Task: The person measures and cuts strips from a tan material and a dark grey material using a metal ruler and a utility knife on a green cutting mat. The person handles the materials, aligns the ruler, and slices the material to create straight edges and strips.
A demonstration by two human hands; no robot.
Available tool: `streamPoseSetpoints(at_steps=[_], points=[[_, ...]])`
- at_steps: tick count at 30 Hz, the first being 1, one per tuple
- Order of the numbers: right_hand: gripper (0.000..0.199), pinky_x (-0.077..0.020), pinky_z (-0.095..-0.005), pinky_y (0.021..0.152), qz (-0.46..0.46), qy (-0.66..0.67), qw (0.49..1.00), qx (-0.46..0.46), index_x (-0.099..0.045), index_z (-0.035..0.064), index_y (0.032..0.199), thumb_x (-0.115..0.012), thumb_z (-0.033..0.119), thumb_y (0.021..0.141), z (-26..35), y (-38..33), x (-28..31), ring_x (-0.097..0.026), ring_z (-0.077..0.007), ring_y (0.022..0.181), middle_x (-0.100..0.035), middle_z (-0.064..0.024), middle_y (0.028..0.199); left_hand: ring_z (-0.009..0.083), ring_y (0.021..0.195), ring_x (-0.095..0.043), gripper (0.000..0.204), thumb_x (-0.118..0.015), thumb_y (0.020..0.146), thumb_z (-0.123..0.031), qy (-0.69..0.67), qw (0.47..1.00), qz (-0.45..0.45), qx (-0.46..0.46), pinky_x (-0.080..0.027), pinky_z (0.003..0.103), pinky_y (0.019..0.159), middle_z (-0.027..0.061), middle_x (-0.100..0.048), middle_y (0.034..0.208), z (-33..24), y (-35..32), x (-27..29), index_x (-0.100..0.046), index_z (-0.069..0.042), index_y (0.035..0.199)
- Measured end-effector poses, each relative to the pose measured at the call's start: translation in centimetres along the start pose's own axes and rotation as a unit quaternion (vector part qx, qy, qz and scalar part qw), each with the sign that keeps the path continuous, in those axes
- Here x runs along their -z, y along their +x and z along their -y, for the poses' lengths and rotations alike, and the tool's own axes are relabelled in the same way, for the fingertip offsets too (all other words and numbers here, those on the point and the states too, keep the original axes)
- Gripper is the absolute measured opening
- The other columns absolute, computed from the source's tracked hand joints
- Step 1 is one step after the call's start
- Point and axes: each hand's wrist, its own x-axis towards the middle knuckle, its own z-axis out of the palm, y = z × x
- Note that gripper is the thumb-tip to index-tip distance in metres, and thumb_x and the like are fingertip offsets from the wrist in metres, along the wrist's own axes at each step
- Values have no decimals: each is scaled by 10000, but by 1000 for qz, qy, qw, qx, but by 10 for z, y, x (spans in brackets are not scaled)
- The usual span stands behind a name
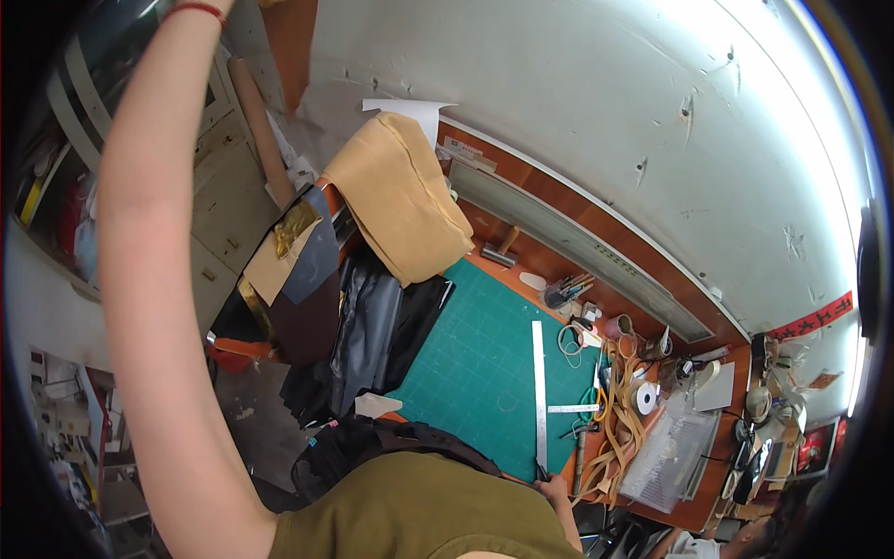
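Observation:
My left arm is raised high across the left side; a red cord circles its wrist at the top edge, and the hand beyond is out of the picture. A brown leather piece (pixel 291 51) hangs near that wrist. My right hand (pixel 556 488) is low at the front edge of the green cutting mat (pixel 475 359), its fingers curled around a small dark thing too small to name. Beside it lies the near end of a long steel ruler (pixel 539 391). A shorter ruler (pixel 573 408) and orange-handled scissors (pixel 599 401) lie on the mat's right side.
A folded tan leather roll (pixel 400 196) and black sheets (pixel 368 317) lie left of the mat. A mallet (pixel 503 247), a pen holder (pixel 563 293), tan straps (pixel 615 438) and a white spool (pixel 644 398) fill the bench. Another person (pixel 736 542) is at lower right.

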Motion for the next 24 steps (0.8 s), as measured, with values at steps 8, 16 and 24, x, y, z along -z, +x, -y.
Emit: streamPoseSetpoints(at_steps=[8, 16, 24], points=[[620, -546, -420, 904, 20, 2, 1000, -3, -743, 13, 1123, -809, 419, 659, 1, -3, 12, -710, -344, 1036, -736, -223, 1069, 257, 984, -693, 282, -702, 845, -186, -228, 957, -25, 177, -577, 472, 902, 88, -714, 1063, 204, -146, -92, -666, -57, 1092], [571, -551, -418, 869, 35, 1, 999, 32, -760, 19, 1054, -796, 420, 649, 8, 6, 21, -724, -338, 978, -745, -214, 1007, 242, 1005, -677, 298, -657, 939, -184, -315, 875, -80, 358, -568, 431, 932, 87, -679, 1102, 393, -338, -147, -601, -52, 1200], [483, -528, -464, 747, -67, 80, 987, 120, -675, 10, 900, -862, 395, 678, 16, -5, 13, -684, -354, 786, -696, -162, 798, 184, 1156, -598, 501, -657, 958, -231, 8, 903, 19, 429, -483, 339, 985, 96, -613, 1298, 371, -432, -115, -512, -30, 1393]])
